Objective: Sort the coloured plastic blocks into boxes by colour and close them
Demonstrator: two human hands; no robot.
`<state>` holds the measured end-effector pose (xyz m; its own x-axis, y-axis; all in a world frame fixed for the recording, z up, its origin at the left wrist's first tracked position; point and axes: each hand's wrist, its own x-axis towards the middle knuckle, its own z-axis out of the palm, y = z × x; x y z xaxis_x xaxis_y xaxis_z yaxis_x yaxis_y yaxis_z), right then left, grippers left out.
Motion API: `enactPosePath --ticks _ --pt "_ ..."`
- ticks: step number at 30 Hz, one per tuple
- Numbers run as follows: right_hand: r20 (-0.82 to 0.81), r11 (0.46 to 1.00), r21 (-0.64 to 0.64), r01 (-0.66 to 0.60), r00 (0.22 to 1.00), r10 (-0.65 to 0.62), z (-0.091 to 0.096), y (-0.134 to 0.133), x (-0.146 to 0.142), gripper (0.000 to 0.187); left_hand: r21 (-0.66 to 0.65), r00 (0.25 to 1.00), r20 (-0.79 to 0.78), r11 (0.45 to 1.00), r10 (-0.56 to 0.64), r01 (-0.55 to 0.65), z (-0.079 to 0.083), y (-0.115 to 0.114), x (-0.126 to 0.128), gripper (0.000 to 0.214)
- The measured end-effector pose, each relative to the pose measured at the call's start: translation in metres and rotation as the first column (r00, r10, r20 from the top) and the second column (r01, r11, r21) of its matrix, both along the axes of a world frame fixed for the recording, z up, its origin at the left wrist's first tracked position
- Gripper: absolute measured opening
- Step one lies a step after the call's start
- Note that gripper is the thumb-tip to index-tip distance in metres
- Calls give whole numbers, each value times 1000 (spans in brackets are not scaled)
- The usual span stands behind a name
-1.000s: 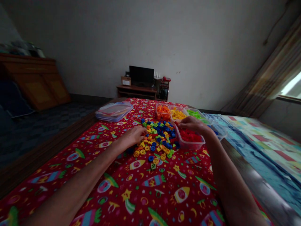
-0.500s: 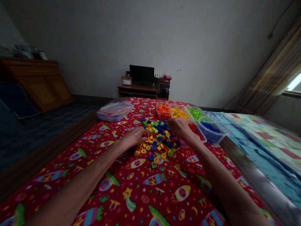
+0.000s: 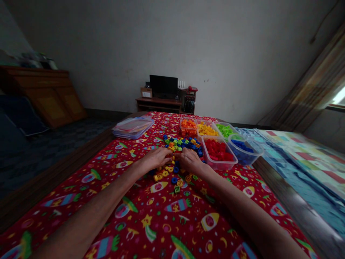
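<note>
A heap of small plastic pieces (image 3: 181,145) in blue, yellow, green and orange lies on a red patterned cloth (image 3: 167,216). My left hand (image 3: 155,158) rests palm down at the heap's left edge, fingers curled over some pieces. Close beside it, my right hand (image 3: 190,160) lies on the heap's near side, its fingers bent down into the pieces. What either hand holds is hidden under the fingers. Yellow and blue rings (image 3: 172,173) lie loose just in front of both hands.
Clear tubs stand right of the heap: red pieces (image 3: 218,153), blue pieces (image 3: 244,149), orange (image 3: 188,127), yellow (image 3: 205,129), green (image 3: 225,130). Stacked clear lids (image 3: 133,126) lie at the back left. A striped blue mat (image 3: 293,169) runs along the right.
My right hand has come back from the red tub, leftward and down onto the heap beside my left hand. My left hand has barely shifted.
</note>
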<state>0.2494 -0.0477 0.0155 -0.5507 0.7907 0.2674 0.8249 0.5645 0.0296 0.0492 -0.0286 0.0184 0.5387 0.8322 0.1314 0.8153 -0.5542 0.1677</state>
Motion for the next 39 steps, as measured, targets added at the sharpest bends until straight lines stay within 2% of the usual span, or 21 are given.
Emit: enactPosePath --ticks 4,8,13,18,22,24,27,30,34,36,39 --pt "-35 994 109 -22 999 25 -8 -4 -3 28 -20 997 67 999 28 -27 4 4 -3 23" --pt "-21 994 112 -2 1000 4 -5 -5 -10 27 -77 992 102 995 76 -69 17 3 -6 22" --pt "9 996 49 74 997 -75 -2 -3 -18 25 -128 974 200 989 103 -78 26 2 -8 25" --pt "-88 996 25 82 993 -79 -3 0 -15 28 -197 955 276 979 110 -56 25 4 -8 28" --pt "-175 994 -111 23 984 -43 13 7 -9 27 -251 924 368 968 99 -4 26 6 -9 31" --pt "-285 981 -183 -57 959 2 22 11 -7 22 -290 886 448 957 118 20 27 6 -10 36" --pt "-508 955 -241 -172 861 26 30 14 -11 26 -400 786 583 915 205 58 27 4 -7 41" --pt "-635 933 -301 -196 771 -43 28 13 -17 37 -523 660 676 844 327 117 23 0 0 44" --pt "-693 899 -352 -263 718 -61 18 14 -20 34 -617 506 713 777 485 123 20 -4 10 46" --pt "-711 888 -358 -289 701 -59 15 15 -20 34 -647 476 697 756 536 97 21 -5 15 51" --pt "-714 901 -337 -273 698 -55 14 14 -20 32 -667 481 681 738 553 96 22 -6 20 61"
